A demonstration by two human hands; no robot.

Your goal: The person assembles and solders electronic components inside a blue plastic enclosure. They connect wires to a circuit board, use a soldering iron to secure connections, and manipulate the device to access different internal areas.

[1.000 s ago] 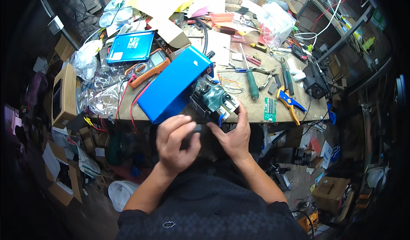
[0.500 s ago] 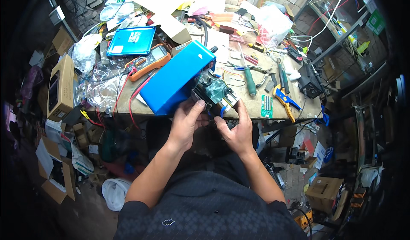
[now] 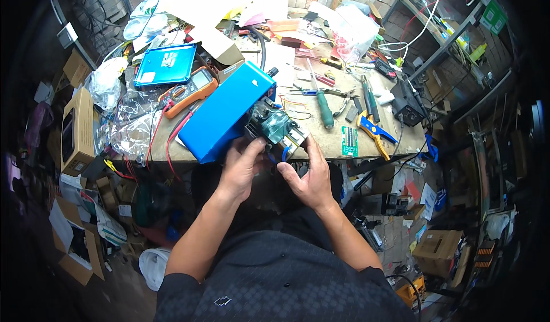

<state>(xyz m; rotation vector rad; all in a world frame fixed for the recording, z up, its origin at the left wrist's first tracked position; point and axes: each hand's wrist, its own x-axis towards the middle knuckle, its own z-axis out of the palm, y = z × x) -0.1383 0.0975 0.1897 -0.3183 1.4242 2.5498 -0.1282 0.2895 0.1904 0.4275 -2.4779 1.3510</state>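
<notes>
My left hand [image 3: 243, 164] grips the lower left of a dark electronic assembly [image 3: 275, 127] with green-wrapped parts, a metal end and a blue wire. My right hand [image 3: 309, 176] holds the same assembly by its right end, fingers up along the side, thumb near the blue wire. The assembly sits against the right end of a tilted blue metal case [image 3: 226, 107] at the bench's front. An orange multimeter [image 3: 189, 90] with red probe leads and a flat blue panel [image 3: 163, 64] lie left of the case. A small green circuit board [image 3: 349, 141] lies to the right.
The bench [image 3: 338, 150] holds blue-orange wire strippers [image 3: 372, 127], a green-handled screwdriver [image 3: 323, 110], pliers, a black device [image 3: 407, 104], plastic bags, papers and wires. A cardboard box [image 3: 77, 130] stands at the left edge. Cartons and clutter cover the floor both sides; a metal rack stands right.
My left hand has moved up from below the case and taken hold of the assembly. My right hand keeps its hold, and the assembly has shifted slightly left in the picture.
</notes>
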